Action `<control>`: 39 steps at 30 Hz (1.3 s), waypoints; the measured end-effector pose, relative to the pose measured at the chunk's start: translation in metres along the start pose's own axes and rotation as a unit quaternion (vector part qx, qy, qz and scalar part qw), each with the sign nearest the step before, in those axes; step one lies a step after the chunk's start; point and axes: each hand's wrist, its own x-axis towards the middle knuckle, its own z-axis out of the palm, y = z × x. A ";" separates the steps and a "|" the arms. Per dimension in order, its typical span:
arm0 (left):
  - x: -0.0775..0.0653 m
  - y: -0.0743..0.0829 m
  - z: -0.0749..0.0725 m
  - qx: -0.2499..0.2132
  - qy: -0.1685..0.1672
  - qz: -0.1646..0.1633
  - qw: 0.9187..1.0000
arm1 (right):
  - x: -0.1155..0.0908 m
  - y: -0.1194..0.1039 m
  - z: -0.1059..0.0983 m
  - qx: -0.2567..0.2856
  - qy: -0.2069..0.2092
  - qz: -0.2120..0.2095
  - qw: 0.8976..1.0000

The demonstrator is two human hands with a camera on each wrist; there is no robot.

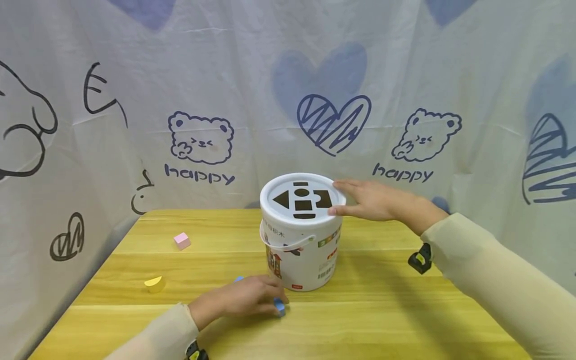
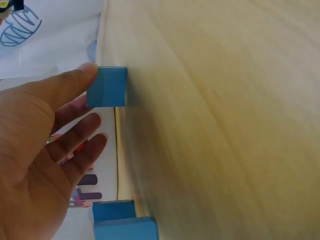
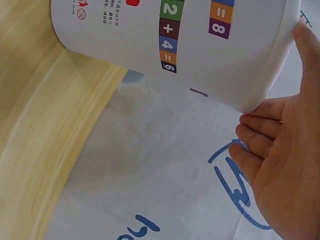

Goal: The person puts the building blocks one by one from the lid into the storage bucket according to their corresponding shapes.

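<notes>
My left hand (image 1: 252, 297), low over the table, pinches a small blue block (image 2: 106, 87) between thumb and index finger; its other fingers are loosely bent. The block is close to the tabletop, just in front of the white bucket (image 1: 302, 270). On the bucket sits a white lid (image 1: 288, 200) with dark cut-out shapes, among them a triangle, a circle and a square. My right hand (image 1: 373, 201) rests on the lid's right rim, thumb and fingers spread apart. More blue block pieces (image 2: 125, 229) lie near my left hand, mostly hidden behind it in the head view.
A pink cube (image 1: 182, 241) lies at the table's left rear. Nearer sits a yellow half-round block (image 1: 155, 284). The bucket's white handle (image 1: 288, 247) hangs across its front. Behind the wooden table (image 1: 360, 325) hangs a printed white curtain (image 1: 270, 150).
</notes>
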 end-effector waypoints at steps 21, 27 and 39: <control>0.001 0.021 -0.017 0.037 0.028 0.064 0.997 | 0.000 -0.003 -0.007 0.013 -0.012 -0.006 1.000; 0.002 0.033 -0.038 0.041 0.053 0.091 0.994 | 0.003 -0.004 -0.012 -0.010 -0.011 -0.015 1.000; 0.011 0.050 -0.090 0.043 0.109 0.119 0.986 | 0.003 -0.004 -0.013 -0.004 -0.012 -0.008 1.000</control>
